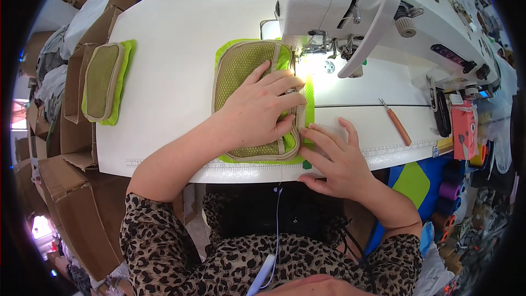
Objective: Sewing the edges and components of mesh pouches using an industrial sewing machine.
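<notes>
Under the sewing machine's lit needle area lies an olive mesh pouch with beige edging and bright lime-green fabric. My left hand rests on its right half, fingers spread and pointing toward the needle. A lime-green strip runs along the pouch's right side. My right hand is at the lower right corner of the pouch, its fingers apart and the fingertips touching the edge. A small dark green piece shows between its thumb and fingers. What lies under my left palm is hidden.
A smaller mesh pouch lies at the table's left edge, beside cardboard boxes. Right of the machine bed are an orange-handled seam ripper, a black-handled tool and a pink box. Thread spools stand at the far right.
</notes>
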The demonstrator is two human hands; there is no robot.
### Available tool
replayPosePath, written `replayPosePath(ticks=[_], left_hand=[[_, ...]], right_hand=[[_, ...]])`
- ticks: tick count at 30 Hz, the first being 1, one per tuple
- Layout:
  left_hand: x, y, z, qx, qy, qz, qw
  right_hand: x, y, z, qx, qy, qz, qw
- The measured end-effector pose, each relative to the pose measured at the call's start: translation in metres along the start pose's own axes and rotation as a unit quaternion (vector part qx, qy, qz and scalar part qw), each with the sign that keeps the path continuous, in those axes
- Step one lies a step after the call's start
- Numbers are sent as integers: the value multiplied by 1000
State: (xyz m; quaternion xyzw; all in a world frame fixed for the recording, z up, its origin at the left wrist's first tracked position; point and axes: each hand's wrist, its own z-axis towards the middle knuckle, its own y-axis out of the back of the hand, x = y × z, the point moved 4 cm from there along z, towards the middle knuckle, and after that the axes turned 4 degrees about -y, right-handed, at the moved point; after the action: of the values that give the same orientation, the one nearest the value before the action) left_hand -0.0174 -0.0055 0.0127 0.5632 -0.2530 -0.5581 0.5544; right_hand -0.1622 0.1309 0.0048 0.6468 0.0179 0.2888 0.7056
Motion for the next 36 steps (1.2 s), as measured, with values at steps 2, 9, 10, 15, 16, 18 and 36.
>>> replayPosePath(ticks=[2, 9, 10, 15, 16, 18, 36], left_hand=[[-1, -2, 1, -2, -2, 3, 1000], [-2, -3, 4, -11, 1, 4, 1000], [-1, -2, 3, -8, 3, 6, 1000], [3, 2, -2, 26, 18, -15, 999], [4, 1, -3, 28, 12, -12, 999], [4, -2, -4, 7, 11, -1, 1000], [21, -3, 12, 24, 13, 25, 999]], right_hand=[[-1, 0, 0, 2, 4, 6, 1000], [-6, 4, -1, 4, -4, 24, 1000], [-5, 4, 0, 1, -8, 32, 999], [3, 2, 5, 17, 5, 12, 1000], [4, -1, 5, 8, 2, 9, 1000], [3, -2, 4, 4, 7, 7, 1000], [-16, 3, 23, 13, -34, 14, 999]])
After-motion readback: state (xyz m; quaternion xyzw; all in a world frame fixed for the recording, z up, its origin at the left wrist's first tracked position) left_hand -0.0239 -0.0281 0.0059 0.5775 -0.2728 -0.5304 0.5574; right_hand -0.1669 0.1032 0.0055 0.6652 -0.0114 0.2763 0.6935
